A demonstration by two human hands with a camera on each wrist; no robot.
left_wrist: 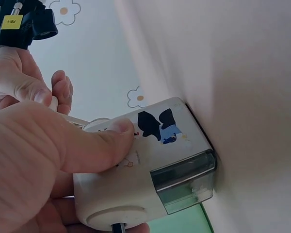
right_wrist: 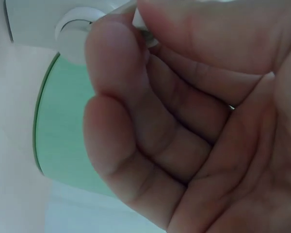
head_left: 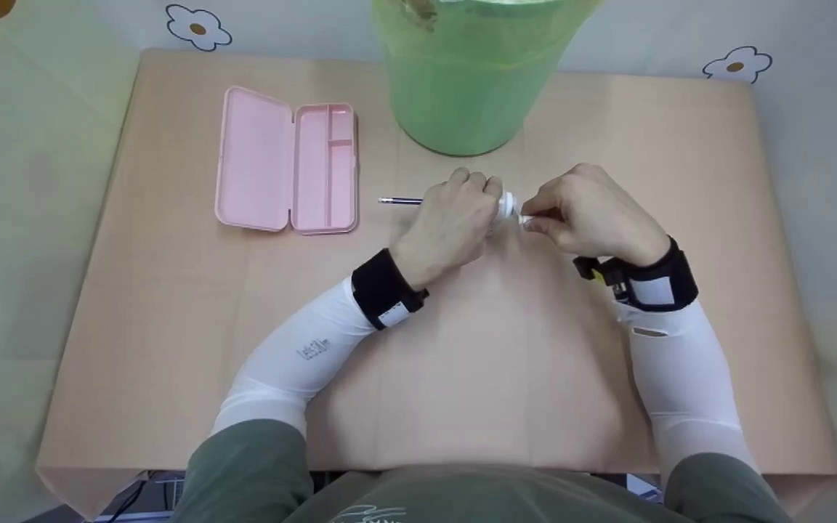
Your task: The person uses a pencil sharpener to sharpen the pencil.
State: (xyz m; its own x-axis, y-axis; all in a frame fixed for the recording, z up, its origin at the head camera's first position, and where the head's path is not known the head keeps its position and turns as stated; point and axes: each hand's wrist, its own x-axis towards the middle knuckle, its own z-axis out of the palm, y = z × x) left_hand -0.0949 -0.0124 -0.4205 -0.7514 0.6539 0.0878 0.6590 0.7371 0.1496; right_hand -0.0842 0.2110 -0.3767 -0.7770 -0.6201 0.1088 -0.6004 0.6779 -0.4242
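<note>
A white pencil sharpener point(left_wrist: 184, 138) with a dark cartoon print is gripped by my left hand point(head_left: 451, 221), which covers most of it in the head view. Its smoky see-through drawer point(left_wrist: 186, 187) shows in the left wrist view. A dark pencil point(head_left: 398, 201) sticks out of the sharpener's left end, pointing left. On the other side, my right hand point(head_left: 600, 211) pinches the small white crank knob point(head_left: 525, 219) between thumb and fingers. The crank arm point(left_wrist: 72, 119) runs from that knob to the sharpener. The pencil's tip is hidden inside.
A pink pencil case point(head_left: 311, 174) lies open on the left of the table point(head_left: 462, 378), with its lid point(head_left: 255, 160) folded leftward. Behind my hands stands a large green bin point(head_left: 462, 94) with a yellowish liner. A flower-patterned wall point(head_left: 302, 25) borders the table.
</note>
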